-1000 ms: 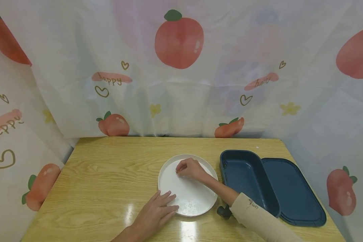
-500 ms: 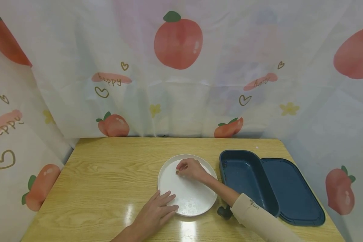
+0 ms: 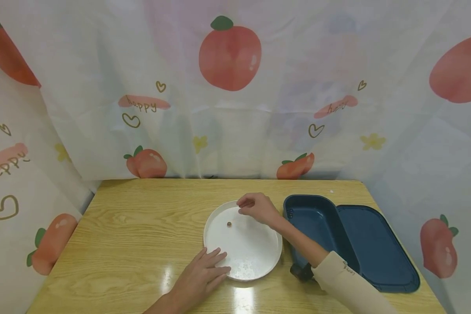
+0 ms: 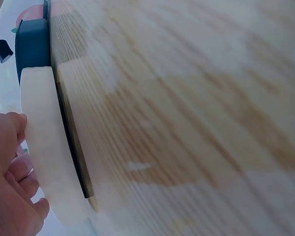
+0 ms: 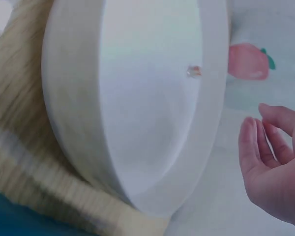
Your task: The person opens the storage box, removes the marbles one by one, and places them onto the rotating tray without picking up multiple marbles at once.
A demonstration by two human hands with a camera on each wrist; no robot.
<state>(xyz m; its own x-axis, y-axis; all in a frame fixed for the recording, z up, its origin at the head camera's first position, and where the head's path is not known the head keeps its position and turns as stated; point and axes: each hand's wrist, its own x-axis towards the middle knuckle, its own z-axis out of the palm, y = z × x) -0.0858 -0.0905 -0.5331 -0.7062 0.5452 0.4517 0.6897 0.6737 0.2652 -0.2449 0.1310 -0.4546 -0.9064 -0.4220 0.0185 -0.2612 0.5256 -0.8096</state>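
A small, round brown bead-like thing (image 3: 229, 224) lies on the white round plate (image 3: 247, 257), left of its middle, and shows near the far rim in the right wrist view as a small shiny piece (image 5: 194, 72). My right hand (image 3: 259, 209) hovers over the plate's far right part, fingers loosely bent with nothing between them. In the right wrist view the right hand (image 5: 273, 157) appears apart from the plate. My left hand (image 3: 200, 277) rests its spread fingers on the plate's near left rim; the left wrist view has the left hand (image 4: 12, 177) against the plate's side wall (image 4: 39, 132).
A dark blue rectangular box (image 3: 315, 226) stands right of the plate, with several small dark round spots in its far left corner. Beside it lies a flat dark blue lid (image 3: 380, 248). The wooden table (image 3: 141, 218) ends at a fruit-print curtain (image 3: 235, 139).
My right hand has let go of the bead-like thing, leaving it on the plate, and has moved away up and to the right. The left hand stays on the rim.
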